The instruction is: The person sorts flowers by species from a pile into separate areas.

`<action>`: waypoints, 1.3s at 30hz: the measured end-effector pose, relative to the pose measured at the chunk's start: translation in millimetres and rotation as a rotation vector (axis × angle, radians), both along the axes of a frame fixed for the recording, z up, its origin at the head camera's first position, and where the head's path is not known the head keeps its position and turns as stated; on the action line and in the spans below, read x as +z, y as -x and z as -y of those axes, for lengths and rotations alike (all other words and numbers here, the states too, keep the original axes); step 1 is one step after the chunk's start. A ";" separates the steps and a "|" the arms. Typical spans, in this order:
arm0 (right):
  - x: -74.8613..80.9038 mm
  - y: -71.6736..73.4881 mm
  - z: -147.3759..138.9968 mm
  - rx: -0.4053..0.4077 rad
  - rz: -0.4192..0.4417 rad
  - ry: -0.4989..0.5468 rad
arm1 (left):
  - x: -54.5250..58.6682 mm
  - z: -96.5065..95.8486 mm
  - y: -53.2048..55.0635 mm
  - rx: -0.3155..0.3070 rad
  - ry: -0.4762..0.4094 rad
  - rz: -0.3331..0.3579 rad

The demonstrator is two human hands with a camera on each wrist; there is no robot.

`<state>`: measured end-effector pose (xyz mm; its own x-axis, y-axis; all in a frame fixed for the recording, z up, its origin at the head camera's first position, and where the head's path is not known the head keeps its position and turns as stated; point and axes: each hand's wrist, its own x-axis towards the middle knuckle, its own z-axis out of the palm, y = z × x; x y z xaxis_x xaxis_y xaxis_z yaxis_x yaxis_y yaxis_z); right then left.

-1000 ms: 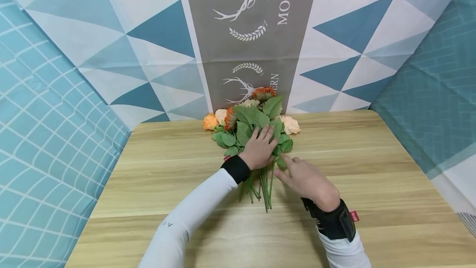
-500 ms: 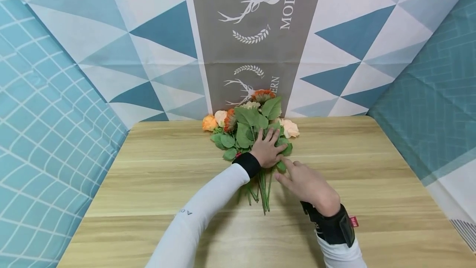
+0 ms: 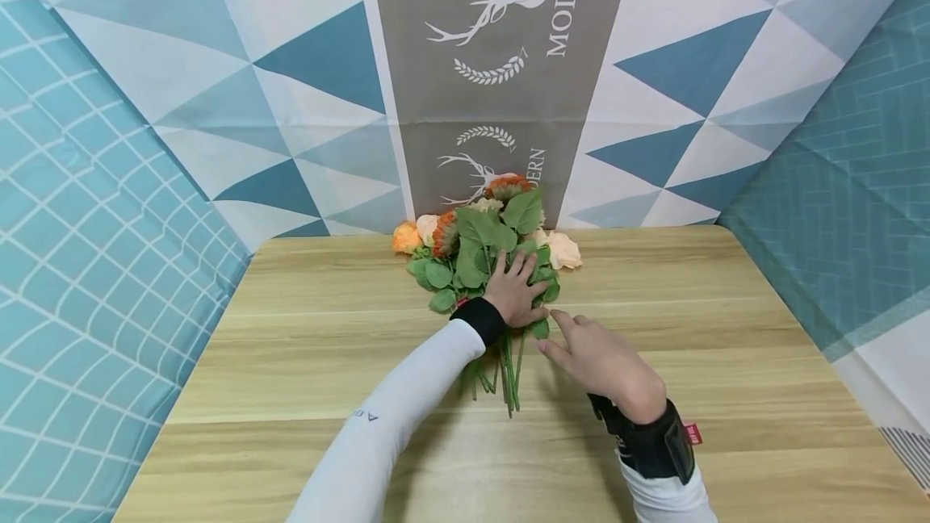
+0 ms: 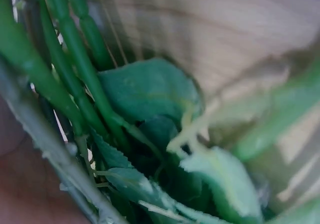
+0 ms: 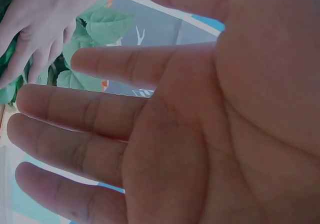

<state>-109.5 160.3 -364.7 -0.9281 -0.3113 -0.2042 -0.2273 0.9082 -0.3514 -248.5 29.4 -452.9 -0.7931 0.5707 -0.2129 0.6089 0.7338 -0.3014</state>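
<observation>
In the head view a bunch of flowers (image 3: 475, 236) lies at the back of the table, heads away from me. It has orange and peach blooms, broad green leaves and thin stems (image 3: 508, 378). My left hand (image 3: 512, 293) rests across the leaves just above the stems, fingers spread and straight. In the left wrist view, green stems (image 4: 70, 59) run close beside part of the palm. To the right of the bunch is my right hand (image 3: 603, 357), its fingertips near a small low leaf (image 3: 541, 329). The right wrist view shows its bare palm (image 5: 170, 124) with extended fingers.
The wooden table (image 3: 291, 361) ends at a cloth backdrop (image 3: 647, 87) with triangles and a grey deer-print strip (image 3: 494, 95). Blue patterned cloths (image 3: 94, 184) hang along the left and right sides. The flower heads reach the table's back edge.
My left hand has shifted right and down across the bunch, its fingers spreading wider. The flowers and stems have slid slightly left. My right hand has stayed almost still.
</observation>
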 end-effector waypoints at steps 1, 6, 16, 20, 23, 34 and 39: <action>-0.4 -0.1 0.6 0.002 -0.001 0.002 | -1.3 2.9 0.3 0.003 -0.006 -0.002; -1.8 -0.7 3.0 0.012 -0.003 0.004 | -6.2 17.1 2.0 0.022 -0.041 0.009; -1.8 -3.9 7.8 0.035 -0.001 0.009 | -7.4 49.6 0.8 0.084 -0.080 0.033; -1.1 -4.4 10.2 0.044 0.002 0.003 | -4.4 65.3 0.2 0.095 -0.086 0.041; -0.7 -4.8 12.1 0.050 0.013 -0.004 | -2.6 78.0 -0.9 0.098 -0.085 0.038; -0.6 -4.8 13.0 0.065 0.006 0.004 | -2.0 118.5 0.1 0.146 -0.096 0.055; -2.1 -5.2 13.6 0.069 -0.004 0.001 | -2.7 139.1 -1.0 0.175 -0.120 0.072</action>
<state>-104.2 146.7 -366.8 -0.9053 -0.3746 -0.2002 -0.2905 0.8900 -0.3515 -247.5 -109.8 -455.5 -0.8673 0.4506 -0.2114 0.4861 0.8581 -0.1655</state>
